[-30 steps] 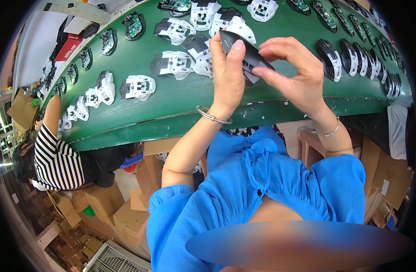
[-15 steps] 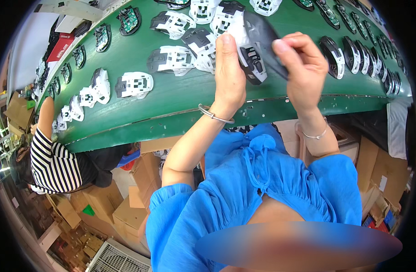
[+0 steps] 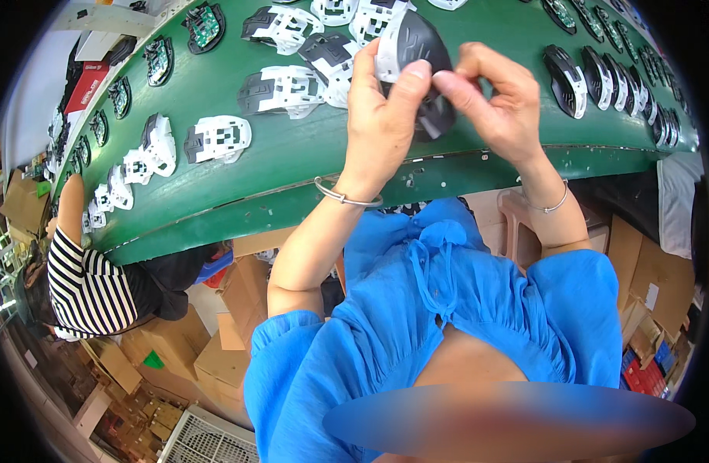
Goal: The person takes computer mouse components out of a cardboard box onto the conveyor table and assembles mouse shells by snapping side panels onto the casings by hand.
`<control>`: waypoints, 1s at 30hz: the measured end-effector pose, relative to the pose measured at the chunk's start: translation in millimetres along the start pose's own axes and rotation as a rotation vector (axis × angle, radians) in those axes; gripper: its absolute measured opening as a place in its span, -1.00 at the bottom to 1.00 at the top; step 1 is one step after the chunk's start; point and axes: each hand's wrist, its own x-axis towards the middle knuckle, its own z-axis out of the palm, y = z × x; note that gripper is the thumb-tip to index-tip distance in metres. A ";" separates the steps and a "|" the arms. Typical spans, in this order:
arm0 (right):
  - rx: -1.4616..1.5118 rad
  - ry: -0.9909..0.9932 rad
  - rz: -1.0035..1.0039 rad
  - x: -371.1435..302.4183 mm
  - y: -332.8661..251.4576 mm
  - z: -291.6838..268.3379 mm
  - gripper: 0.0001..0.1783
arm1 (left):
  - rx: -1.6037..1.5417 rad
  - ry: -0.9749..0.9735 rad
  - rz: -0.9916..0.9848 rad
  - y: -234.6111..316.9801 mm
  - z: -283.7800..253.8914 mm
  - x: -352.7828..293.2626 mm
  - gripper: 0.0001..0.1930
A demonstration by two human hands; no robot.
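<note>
My left hand (image 3: 383,116) and my right hand (image 3: 497,96) are raised together over the near edge of a green conveyor belt (image 3: 308,162). Between them I hold a dark computer mouse shell (image 3: 424,54) with a white inner part along its left side. The left thumb and the right fingertips pinch it at the middle. Both wrists wear thin silver bangles. Just behind the held piece, white and black mouse shell parts (image 3: 281,85) lie on the belt.
Rows of mouse parts run along the belt, with black ones (image 3: 582,73) at the right and circuit-board bases (image 3: 157,62) at the left. A person in a striped shirt (image 3: 84,285) sits at the left. Cardboard boxes (image 3: 231,347) stand below the belt.
Both hands have lifted the mouse shell and turned it, so its dark curved top now faces me. The hands have moved closer together on it.
</note>
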 end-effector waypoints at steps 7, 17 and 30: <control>-0.011 -0.041 0.118 -6.3 -3.8 7.3 -0.74 | -0.108 0.090 -0.058 -3.8 9.7 -4.8 -0.76; -0.068 -0.076 0.051 -13.7 -8.6 7.9 -0.77 | -0.015 0.002 -0.134 -2.8 -3.2 -8.8 -0.60; 0.621 -0.398 0.701 2.5 14.4 -31.0 -0.43 | 0.194 -0.277 -0.229 11.1 -18.7 -11.3 -0.15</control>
